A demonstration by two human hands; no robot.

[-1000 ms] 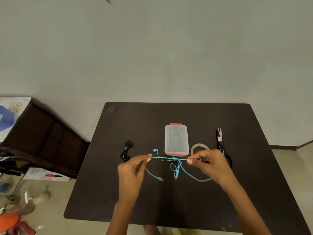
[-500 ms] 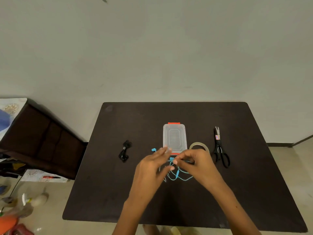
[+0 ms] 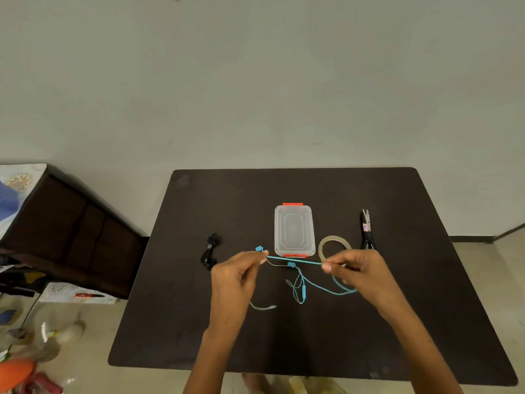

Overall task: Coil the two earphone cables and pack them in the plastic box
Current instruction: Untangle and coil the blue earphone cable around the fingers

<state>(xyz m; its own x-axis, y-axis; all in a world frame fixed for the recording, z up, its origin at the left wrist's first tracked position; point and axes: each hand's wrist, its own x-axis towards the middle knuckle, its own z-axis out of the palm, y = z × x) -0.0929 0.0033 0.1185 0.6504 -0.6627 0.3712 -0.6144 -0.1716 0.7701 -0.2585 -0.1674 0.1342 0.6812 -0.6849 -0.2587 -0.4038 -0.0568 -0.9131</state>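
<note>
Blue cable (image 3: pixel 295 260): stretched taut between both hands above the table centre; slack loops, inline remote and plug end hang onto the surface at 6 o'clock of the box.
Left hand (image 3: pixel 237 275): thumb and forefinger pinched on the cable's left end, just beside a blue earbud.
Right hand (image 3: pixel 360 273): fingertips pinched on the cable's right end; further cable loops below the palm.
Black cable (image 3: pixel 210 251): bundled, lying at 9 o'clock of the box, well apart from it.
Box (image 3: pixel 294 231): clear plastic, red clasps, lid on, at table (image 3: pixel 426 322) centre.
Tape (image 3: pixel 334 243): ring at 3 o'clock, just beside the box.
Scissors (image 3: pixel 367 230): at 3 o'clock beyond the tape, blades pointing to 12 o'clock.
</note>
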